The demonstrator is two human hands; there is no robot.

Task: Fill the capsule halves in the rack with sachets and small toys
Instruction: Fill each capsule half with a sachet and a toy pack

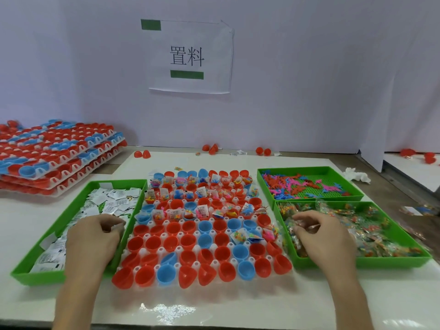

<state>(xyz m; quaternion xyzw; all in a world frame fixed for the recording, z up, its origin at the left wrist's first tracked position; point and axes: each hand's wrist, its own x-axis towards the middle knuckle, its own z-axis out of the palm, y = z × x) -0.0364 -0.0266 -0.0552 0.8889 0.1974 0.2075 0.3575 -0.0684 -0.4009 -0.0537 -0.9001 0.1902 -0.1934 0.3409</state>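
rack (162, 250) flat on counter (214, 306) between the green trays (35, 275), cups (220, 239) mouth-up, far rows filled | my left hand (91, 239) curled in sachets (114, 198), can't tell if it's got one | my right hand (321, 234) pinching a toy bag (294, 232)

"置料" on wall paper sign (190, 57)

Red and blue capsule halves (188, 241), green trays (307, 263)
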